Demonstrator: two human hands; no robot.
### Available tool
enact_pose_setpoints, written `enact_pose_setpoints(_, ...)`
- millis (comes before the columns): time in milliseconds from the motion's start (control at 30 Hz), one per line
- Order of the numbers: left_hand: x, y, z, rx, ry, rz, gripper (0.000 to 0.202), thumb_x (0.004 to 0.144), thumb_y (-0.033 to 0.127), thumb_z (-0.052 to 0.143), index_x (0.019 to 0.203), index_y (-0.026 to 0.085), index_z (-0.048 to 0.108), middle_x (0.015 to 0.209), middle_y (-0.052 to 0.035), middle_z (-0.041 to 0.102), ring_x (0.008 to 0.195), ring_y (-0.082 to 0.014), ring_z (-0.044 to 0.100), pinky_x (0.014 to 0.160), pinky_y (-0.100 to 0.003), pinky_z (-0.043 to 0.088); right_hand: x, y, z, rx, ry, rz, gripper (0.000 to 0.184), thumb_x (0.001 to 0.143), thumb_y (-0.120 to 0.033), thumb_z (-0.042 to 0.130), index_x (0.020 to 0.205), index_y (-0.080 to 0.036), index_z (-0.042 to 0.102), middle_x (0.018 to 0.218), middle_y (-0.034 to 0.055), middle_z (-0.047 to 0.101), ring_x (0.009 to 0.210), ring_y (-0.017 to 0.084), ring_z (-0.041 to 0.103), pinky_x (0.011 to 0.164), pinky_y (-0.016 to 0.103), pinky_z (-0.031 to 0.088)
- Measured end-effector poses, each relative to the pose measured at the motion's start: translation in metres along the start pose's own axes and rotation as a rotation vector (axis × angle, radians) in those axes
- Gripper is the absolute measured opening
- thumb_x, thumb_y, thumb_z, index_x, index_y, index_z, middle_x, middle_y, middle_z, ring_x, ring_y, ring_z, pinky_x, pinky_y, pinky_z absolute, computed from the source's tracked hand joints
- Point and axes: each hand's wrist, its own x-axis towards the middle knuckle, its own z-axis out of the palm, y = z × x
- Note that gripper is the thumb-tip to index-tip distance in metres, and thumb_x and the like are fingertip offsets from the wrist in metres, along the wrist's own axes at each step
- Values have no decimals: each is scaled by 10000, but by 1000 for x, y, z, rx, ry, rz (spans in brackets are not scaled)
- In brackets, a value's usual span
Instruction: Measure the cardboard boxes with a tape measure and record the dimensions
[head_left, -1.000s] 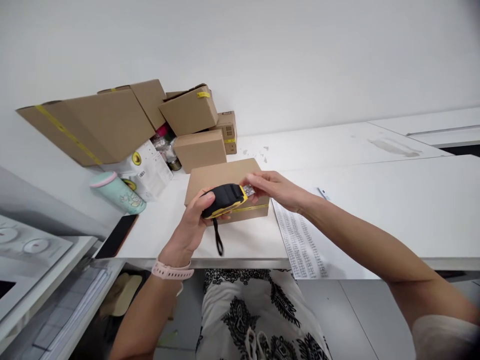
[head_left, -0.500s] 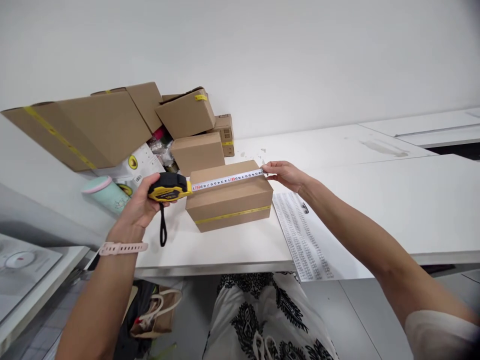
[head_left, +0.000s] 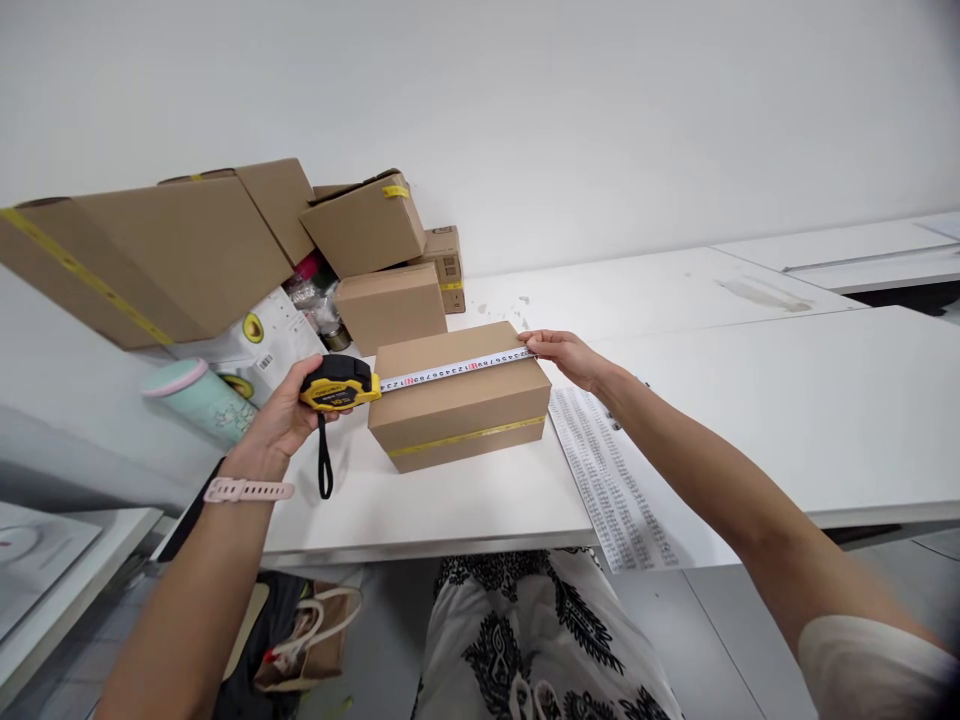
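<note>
My left hand is closed around a black and yellow tape measure, with a black wrist strap hanging below it. From its mouth a white tape blade runs lengthwise over the top of a closed cardboard box. Fingers of my right hand pinch the blade's free end at the box's right top edge. A strip of yellow tape crosses the side of the box that faces me. The tape measure's body sits just past the box's left edge.
More cardboard boxes are stacked at the back left, beside a mint green bottle and an avocado-printed package. A printed sheet overhangs the white table's front edge. A paper bag stands on the floor.
The tape blade is drawn out slightly longer and lies nearer the middle of the box top. Both hands have shifted slightly toward me. The view has turned a little.
</note>
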Motion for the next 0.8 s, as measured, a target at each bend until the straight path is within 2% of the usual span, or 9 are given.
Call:
enact_pose_setpoints(133, 4, -2, 0, 10, -1, 1, 232, 857, 385, 617, 871, 159, 668, 645, -18, 721, 523, -187, 650, 429, -246, 460, -1, 3, 2, -21, 35, -52, 318, 627, -437, 812, 645, -195, 607, 1206, 84, 664, 1197, 264, 539, 1115, 461, 313)
enact_pose_setpoints(233, 4, -1, 0, 13, 2, 6, 228, 843, 396, 639, 870, 172, 665, 650, -9, 716, 556, -191, 655, 453, -258, 493, -3, 5, 6, -3, 54, -82, 274, 629, -410, 813, 721, -203, 658, 1224, 71, 674, 1222, 255, 546, 1117, 454, 321)
enact_pose_setpoints(400, 5, 5, -5, 30, -20, 22, 227, 834, 377, 666, 879, 155, 669, 666, -25, 711, 553, -183, 647, 425, -241, 467, -2, 7, 11, -12, 1, -103, 201, 690, -373, 773, 825, -233, 720, 1330, 50, 664, 1298, 257, 532, 1123, 478, 341)
enact_pose_setpoints(600, 17, 12, -28, 55, -25, 39, 226, 815, 372, 668, 856, 150, 681, 657, -47, 714, 493, -186, 641, 360, -225, 410, -1, 3, 21, -74, -48, -90, 202, 705, -362, 770, 849, -231, 719, 1344, 64, 658, 1312, 264, 530, 1130, 483, 344)
enact_pose_setpoints(800, 31, 5, -51, 74, 8, -2, 214, 787, 370, 669, 774, 157, 682, 628, -71, 702, 446, -198, 623, 328, -246, 415, -2, 0, 26, -106, -19, -93, 230, 720, -405, 765, 813, -215, 674, 1317, 85, 664, 1264, 277, 553, 1074, 495, 395)
